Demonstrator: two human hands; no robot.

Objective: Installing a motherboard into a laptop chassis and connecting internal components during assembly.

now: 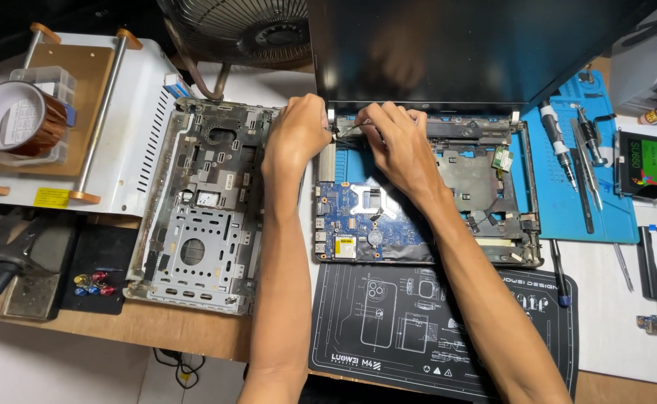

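Leaning over the worktop (194,329), the person is working both hands at the rear left corner of an opened laptop base (519,224), just under the hinge of its dark raised screen (448,52). The left hand (295,135) is curling into a loose fist beside the hinge, its fingers (321,120) closed, though I cannot tell whether they are pinching anything. The right hand (396,146) is pressing its fingers (370,123) together around a thin dark cable (346,131) running between the two hands. Just in front of them a blue circuit board (358,224) is lying in the left part of the base. To the left, a grey stripped cover panel (201,217) is resting on the worktop, near its front edge. Screwdrivers (568,157) are lying on a blue mat (613,217) toward the right edge, and a black mat (418,329) is sitting along the front edge.
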